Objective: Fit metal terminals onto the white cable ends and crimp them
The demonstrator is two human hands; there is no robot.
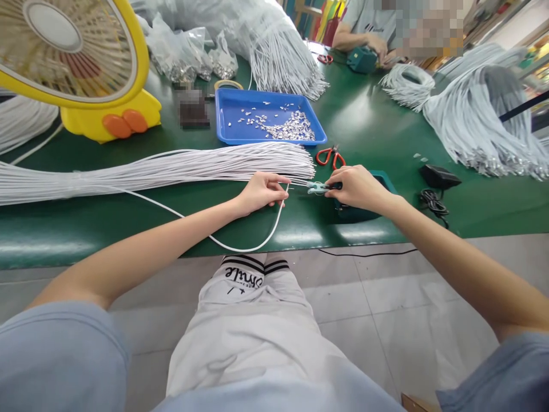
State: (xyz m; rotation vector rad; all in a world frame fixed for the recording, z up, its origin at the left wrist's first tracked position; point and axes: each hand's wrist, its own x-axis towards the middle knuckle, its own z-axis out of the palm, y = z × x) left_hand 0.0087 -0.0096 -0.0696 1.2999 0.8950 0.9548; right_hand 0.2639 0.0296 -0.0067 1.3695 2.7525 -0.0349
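Observation:
My left hand (pixel 262 193) pinches a white cable (pixel 242 250) near its end, and a thin tip points to the right. That cable loops down by the table edge and runs back toward a bundle of white cables (pixel 193 165). A short gap to the right, my right hand (pixel 355 186) is closed on a small light-green and black tool (pixel 316 187); its exact kind is unclear. Partly hidden under this hand is a dark teal box (pixel 386 180). Red-handled cutters (pixel 330 155) lie just behind the right hand.
A blue tray (pixel 221 123) holds small metal pieces. Left stands a yellow fan (pixel 111 117). Clear bags (pixel 180 54) and more cable bundles (pixel 287 63) lie behind; others (pixel 472 126) lie right. A black adapter (pixel 440 176) rests nearby. A co-worker (pixel 364 40) sits opposite.

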